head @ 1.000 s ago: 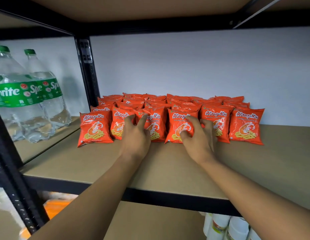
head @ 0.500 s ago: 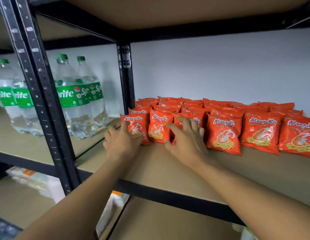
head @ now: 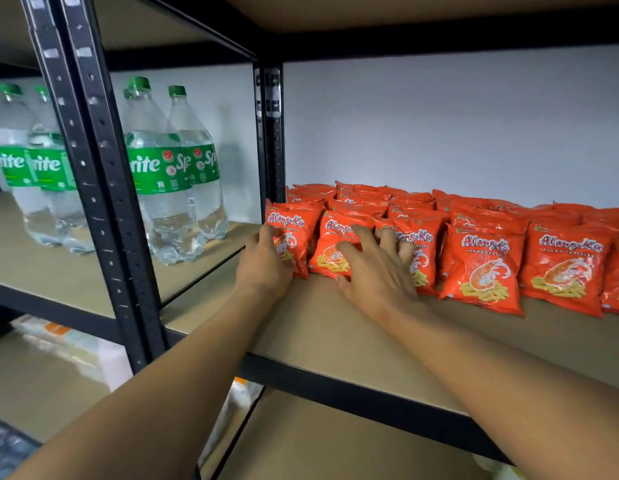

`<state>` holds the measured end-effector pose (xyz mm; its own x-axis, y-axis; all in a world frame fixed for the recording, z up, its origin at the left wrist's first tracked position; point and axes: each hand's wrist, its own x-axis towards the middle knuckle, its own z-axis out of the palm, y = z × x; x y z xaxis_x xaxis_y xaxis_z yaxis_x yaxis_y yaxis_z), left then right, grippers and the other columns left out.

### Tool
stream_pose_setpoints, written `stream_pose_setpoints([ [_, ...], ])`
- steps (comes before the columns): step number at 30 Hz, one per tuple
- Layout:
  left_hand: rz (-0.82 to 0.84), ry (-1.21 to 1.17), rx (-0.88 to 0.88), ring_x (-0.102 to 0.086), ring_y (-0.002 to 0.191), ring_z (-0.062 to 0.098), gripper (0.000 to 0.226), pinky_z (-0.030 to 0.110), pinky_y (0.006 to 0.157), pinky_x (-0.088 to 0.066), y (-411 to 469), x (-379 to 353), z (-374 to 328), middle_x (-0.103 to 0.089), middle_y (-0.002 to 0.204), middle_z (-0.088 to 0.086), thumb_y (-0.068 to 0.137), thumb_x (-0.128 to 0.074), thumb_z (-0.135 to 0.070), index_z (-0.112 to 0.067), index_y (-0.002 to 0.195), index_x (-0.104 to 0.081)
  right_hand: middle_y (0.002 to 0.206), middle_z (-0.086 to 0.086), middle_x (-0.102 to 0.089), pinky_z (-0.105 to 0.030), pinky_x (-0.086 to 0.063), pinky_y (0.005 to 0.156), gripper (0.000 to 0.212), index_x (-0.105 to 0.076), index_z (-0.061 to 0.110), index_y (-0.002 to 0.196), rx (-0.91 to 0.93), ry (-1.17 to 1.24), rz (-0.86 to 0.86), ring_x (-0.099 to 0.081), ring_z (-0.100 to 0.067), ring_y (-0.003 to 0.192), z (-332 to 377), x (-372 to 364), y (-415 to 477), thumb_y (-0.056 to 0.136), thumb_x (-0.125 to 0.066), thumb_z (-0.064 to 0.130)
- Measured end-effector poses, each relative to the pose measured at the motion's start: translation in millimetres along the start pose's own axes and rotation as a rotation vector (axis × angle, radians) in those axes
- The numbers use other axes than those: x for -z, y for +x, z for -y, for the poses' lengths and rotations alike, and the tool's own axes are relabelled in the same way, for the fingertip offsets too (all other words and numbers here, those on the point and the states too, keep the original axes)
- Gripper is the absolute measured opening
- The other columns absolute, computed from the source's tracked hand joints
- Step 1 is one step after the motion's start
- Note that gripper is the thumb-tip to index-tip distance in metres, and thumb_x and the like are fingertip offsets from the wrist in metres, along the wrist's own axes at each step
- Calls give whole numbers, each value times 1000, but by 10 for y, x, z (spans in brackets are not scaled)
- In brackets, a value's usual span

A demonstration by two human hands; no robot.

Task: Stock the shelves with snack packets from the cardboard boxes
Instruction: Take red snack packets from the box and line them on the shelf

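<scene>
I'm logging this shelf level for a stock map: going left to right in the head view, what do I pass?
Sprite bottles → black front upright → further Sprite bottles → left hand → right hand → untouched Alang-Ku prawn cracker packets

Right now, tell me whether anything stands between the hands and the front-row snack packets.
Nothing visible does. The left hand touches the leftmost packet, and the right hand lies spread on the next two packets.
</scene>
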<state>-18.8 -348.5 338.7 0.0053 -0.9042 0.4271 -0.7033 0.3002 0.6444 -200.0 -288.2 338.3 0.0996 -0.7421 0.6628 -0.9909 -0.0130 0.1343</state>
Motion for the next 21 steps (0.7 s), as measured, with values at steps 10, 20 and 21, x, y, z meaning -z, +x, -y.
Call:
stream_pose_setpoints([
  [10,-14,-24,-12,-47,126,36,58,41,104,-40,-41,-16,22,-40,141,14,85,-72,-27,-20,136,-46,141,-2,-51,-44,-25,84,43,-71,27,108,-3,27,-23,-35,-28,115,-40,-20,-12,69,-78,42],
  [20,-98,53,-12,-38,129,37,57,51,105,-39,-399,170,-287,-35,141,12,83,-71,-35,-20,133,-49,145,4,-46,-43,-24,90,45,-64,33,120,-26,121,-12,-34,-27,124,-184,461,-229,79,-70,50],
  [21,-102,51,-27,-39,129,36,54,50,104,-40,-483,192,-365,-37,139,12,83,-70,-35,-21,130,-50,143,5,-47,-42,-24,90,45,-64,33,120,-31,132,-9,-35,-27,123,-215,541,-285,79,-70,50],
])
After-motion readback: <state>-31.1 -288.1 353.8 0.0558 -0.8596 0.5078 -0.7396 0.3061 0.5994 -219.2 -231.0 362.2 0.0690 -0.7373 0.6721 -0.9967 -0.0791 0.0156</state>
